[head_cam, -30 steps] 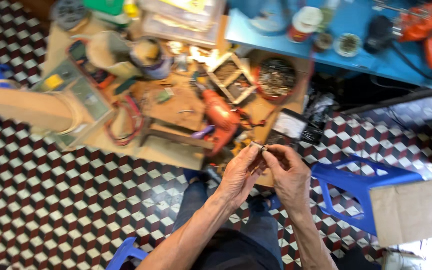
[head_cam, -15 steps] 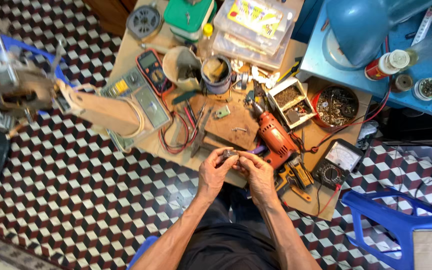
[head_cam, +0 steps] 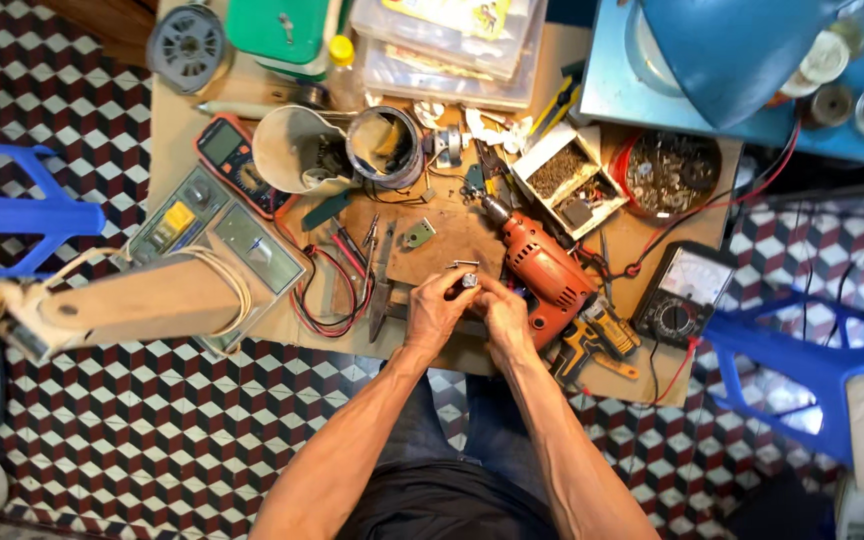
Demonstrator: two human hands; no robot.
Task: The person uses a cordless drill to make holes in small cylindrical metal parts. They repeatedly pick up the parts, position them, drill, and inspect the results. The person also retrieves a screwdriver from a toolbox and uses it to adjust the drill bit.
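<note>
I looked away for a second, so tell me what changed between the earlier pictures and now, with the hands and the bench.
Both hands kept their pinch on the small metal part; the left hand and right hand moved forward from the table edge to over the wooden board. The view also shifted. The orange drill, the black analog meter and the red leads stayed where they lay.

Both forearms stretched forward, left hand (head_cam: 435, 313) and right hand (head_cam: 499, 318) together, fingertips pinched.
</note>
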